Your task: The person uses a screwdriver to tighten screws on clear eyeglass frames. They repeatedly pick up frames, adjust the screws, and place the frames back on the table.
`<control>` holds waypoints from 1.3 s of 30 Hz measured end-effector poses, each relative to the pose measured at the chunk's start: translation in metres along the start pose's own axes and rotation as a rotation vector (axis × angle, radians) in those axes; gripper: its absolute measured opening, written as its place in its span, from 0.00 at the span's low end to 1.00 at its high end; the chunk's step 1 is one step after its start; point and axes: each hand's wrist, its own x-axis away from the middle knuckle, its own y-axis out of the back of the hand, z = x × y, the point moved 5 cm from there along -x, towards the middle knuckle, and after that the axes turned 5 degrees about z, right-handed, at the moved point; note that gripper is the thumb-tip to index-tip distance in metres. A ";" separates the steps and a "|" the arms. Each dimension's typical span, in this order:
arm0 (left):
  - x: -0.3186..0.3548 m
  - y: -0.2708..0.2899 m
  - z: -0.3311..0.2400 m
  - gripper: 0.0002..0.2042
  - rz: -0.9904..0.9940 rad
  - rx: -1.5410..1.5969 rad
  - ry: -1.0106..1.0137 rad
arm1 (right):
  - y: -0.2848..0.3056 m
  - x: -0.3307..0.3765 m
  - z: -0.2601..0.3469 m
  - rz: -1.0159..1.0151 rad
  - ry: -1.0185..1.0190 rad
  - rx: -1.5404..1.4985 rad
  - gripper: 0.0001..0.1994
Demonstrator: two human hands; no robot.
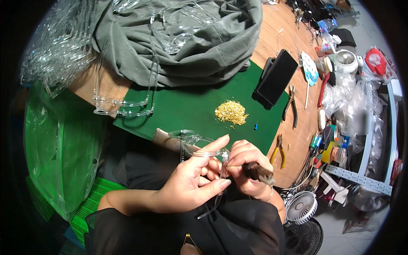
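My left hand (187,182) is closed around a clear plastic eyeglass frame (199,152), held above my lap by the mat's near edge. One temple arm of the frame points down past my left thumb. My right hand (246,163) meets the frame at its hinge, its fingertips pinched there. It also grips a tool with a dark, brownish handle (260,173); the tip is hidden by my fingers, so its kind is unclear. Beyond my hands, a heap of tiny gold-coloured pieces (231,113) lies on the green mat (187,97), with a blue pin (256,125) beside it.
Grey cloth (178,63) holding clear frames covers the far side. More clear frames pile up (59,55) at far left; another clear frame (123,107) rests at the mat's left edge. A black phone (278,78), pliers (291,106) and yellow-handled pliers (278,152) lie right.
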 end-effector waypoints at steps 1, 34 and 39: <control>0.001 0.000 0.000 0.35 -0.006 0.014 -0.002 | -0.001 -0.001 0.002 -0.004 0.022 0.015 0.10; 0.007 -0.002 0.001 0.34 0.135 0.020 0.004 | -0.005 0.008 0.004 0.005 0.103 -0.050 0.06; 0.008 -0.002 0.000 0.34 0.136 -0.051 0.026 | -0.005 0.014 0.004 -0.002 0.072 -0.072 0.06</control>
